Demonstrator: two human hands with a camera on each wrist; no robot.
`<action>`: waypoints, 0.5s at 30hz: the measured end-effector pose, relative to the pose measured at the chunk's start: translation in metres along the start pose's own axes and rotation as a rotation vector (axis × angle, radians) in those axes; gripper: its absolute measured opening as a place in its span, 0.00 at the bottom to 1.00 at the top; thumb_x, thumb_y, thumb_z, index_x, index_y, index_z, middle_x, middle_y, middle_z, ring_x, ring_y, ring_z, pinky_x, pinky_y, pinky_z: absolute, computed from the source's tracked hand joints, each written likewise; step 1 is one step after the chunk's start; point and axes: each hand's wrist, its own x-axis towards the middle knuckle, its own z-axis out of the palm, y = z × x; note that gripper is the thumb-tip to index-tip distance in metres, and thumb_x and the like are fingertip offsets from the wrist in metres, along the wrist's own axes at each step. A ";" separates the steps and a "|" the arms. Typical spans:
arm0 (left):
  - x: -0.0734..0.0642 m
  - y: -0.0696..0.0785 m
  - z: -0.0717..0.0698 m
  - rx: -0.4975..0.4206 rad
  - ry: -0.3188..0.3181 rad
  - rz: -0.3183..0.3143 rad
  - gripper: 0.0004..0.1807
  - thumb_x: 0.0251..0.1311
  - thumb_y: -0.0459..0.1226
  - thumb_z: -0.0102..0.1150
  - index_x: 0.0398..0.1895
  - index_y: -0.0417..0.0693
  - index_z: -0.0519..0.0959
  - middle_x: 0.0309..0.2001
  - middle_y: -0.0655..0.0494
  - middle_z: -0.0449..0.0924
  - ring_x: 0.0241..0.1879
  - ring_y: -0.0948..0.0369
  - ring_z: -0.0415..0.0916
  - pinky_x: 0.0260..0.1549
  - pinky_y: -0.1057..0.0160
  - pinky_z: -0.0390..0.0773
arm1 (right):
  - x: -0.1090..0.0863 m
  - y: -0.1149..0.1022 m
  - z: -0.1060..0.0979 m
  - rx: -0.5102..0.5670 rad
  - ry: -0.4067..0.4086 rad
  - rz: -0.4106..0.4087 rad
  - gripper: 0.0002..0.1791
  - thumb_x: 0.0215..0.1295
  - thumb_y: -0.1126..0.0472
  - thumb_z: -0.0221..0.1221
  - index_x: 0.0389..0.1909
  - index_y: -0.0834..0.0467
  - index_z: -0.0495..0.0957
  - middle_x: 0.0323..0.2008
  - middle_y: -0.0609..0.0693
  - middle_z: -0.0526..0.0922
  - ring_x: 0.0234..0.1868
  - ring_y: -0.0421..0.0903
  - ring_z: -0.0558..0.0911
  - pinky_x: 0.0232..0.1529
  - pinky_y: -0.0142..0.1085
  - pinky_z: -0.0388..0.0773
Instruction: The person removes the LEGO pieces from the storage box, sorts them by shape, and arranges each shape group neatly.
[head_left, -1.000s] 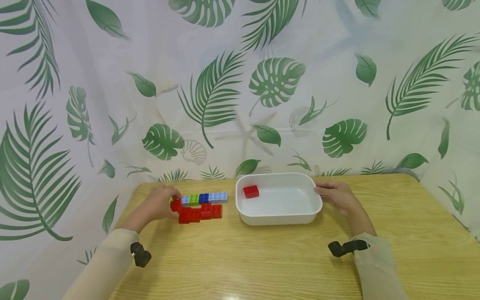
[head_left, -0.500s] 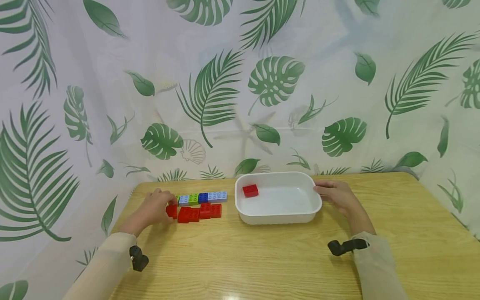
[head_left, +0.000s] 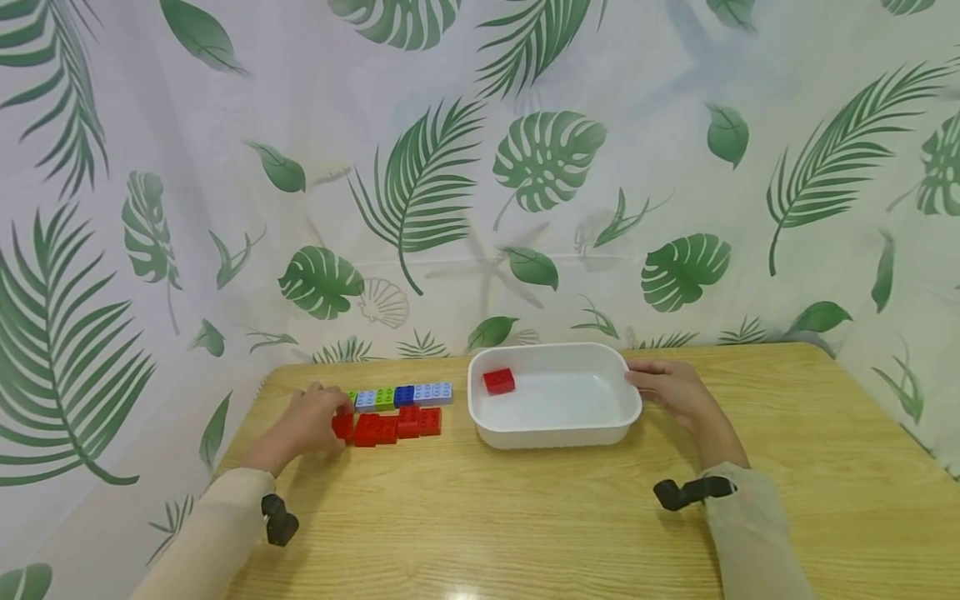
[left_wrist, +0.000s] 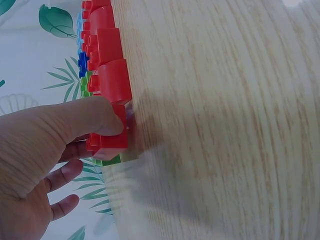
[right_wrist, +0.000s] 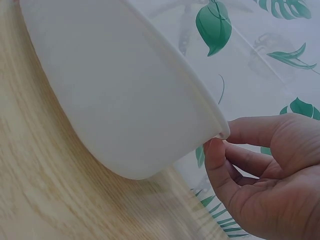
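Observation:
My left hand (head_left: 315, 419) pinches a red toy building brick (left_wrist: 116, 142) between thumb and fingers, at the left end of a row of red bricks (head_left: 387, 427). In the left wrist view the thumb lies on the brick's near side, and the other fingers are partly hidden behind it. Right behind the red row runs a line of light blue, green and dark blue bricks (head_left: 405, 395). My right hand (head_left: 667, 392) pinches the right rim of a white plastic tub (head_left: 558, 437). Inside the tub, near its left wall, lies one red brick (head_left: 498, 382).
Everything stands on a light wood-grain table (head_left: 480, 508). A white curtain with green leaf prints (head_left: 450, 208) hangs along the table's back edge and left side. Black wrist cameras (head_left: 280, 521) are strapped to both sleeves.
The left hand has carried the red brick slightly left and down, from over the row's left end to beside it. The right hand and the tub have stayed in place.

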 end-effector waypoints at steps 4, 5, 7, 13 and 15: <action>0.001 -0.001 0.004 -0.001 -0.006 -0.004 0.22 0.41 0.35 0.81 0.43 0.44 0.85 0.42 0.51 0.82 0.45 0.51 0.70 0.54 0.36 0.68 | 0.000 0.000 0.000 -0.007 -0.005 -0.003 0.33 0.74 0.55 0.60 0.71 0.71 0.66 0.69 0.66 0.72 0.46 0.31 0.80 0.52 0.28 0.81; 0.001 -0.001 0.005 0.000 -0.007 -0.007 0.22 0.41 0.35 0.81 0.43 0.44 0.85 0.43 0.51 0.82 0.45 0.51 0.70 0.55 0.36 0.68 | 0.000 0.000 0.000 -0.007 -0.006 -0.004 0.33 0.74 0.55 0.60 0.71 0.71 0.66 0.69 0.66 0.71 0.46 0.31 0.81 0.52 0.28 0.81; 0.001 -0.001 0.006 0.004 -0.008 -0.007 0.22 0.41 0.36 0.81 0.43 0.44 0.85 0.44 0.50 0.83 0.46 0.50 0.70 0.55 0.35 0.68 | 0.000 0.001 0.000 -0.011 -0.006 -0.002 0.33 0.74 0.54 0.60 0.71 0.70 0.66 0.70 0.66 0.71 0.46 0.31 0.80 0.52 0.28 0.81; 0.002 0.001 0.008 0.001 -0.016 -0.019 0.23 0.42 0.36 0.82 0.44 0.44 0.85 0.46 0.49 0.83 0.48 0.49 0.71 0.58 0.33 0.67 | 0.001 0.002 0.000 -0.010 -0.007 -0.012 0.33 0.74 0.54 0.59 0.71 0.71 0.66 0.70 0.67 0.71 0.46 0.30 0.80 0.51 0.27 0.81; 0.003 0.001 0.008 -0.002 -0.018 -0.025 0.23 0.42 0.35 0.81 0.44 0.44 0.85 0.46 0.49 0.83 0.48 0.49 0.71 0.58 0.33 0.67 | 0.001 0.003 -0.001 -0.012 -0.007 -0.017 0.33 0.74 0.54 0.59 0.71 0.71 0.65 0.70 0.67 0.71 0.46 0.30 0.80 0.51 0.27 0.81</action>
